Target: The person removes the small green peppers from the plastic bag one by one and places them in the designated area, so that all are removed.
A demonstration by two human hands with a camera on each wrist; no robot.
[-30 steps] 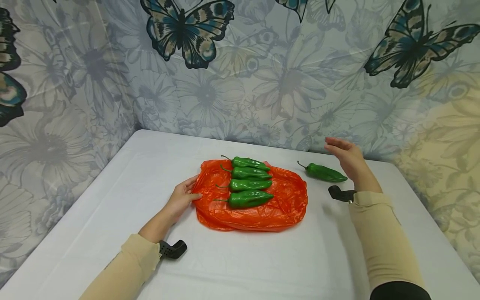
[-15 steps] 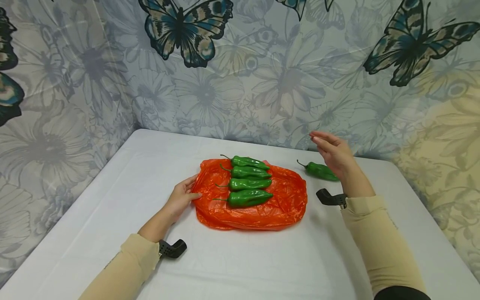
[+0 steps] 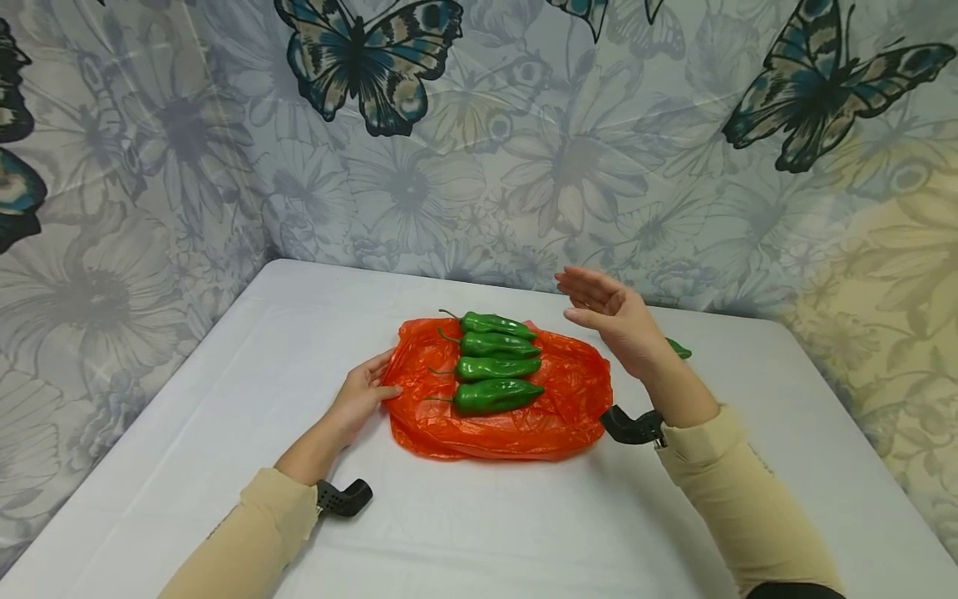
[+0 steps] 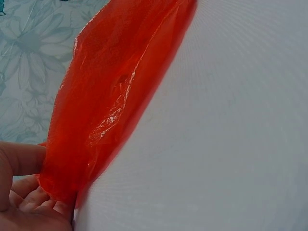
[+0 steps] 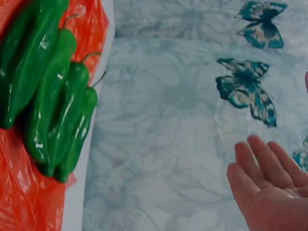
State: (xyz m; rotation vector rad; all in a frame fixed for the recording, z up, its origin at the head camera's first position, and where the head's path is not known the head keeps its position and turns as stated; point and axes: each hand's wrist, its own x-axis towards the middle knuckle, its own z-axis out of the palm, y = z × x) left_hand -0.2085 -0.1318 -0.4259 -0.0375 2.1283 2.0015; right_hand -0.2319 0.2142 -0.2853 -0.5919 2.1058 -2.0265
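Note:
Several green peppers [image 3: 498, 397] lie side by side in a column on a red plastic bag [image 3: 576, 416], their stems toward the left. My left hand [image 3: 358, 398] pinches the bag's left edge; in the left wrist view the thumb is above the red film [image 4: 96, 106] and the fingers beneath it. Raised over the bag's right end is my right hand [image 3: 617, 324], fingers extended and holding nothing. Behind that hand another green pepper [image 3: 679, 349] lies on the table, mostly hidden. The right wrist view shows the peppers [image 5: 53, 91] left of the extended fingers.
A white-covered table [image 3: 464, 532] carries everything. Behind it and on the left stands a wall covering [image 3: 419, 191] with flowers and butterflies. Black wrist cameras, such as the left one [image 3: 346, 498], project from both wrists.
My right hand has moved left from beside the lone pepper to above the bag's right end, covering most of that pepper from the head view. The left hand and bag have stayed put.

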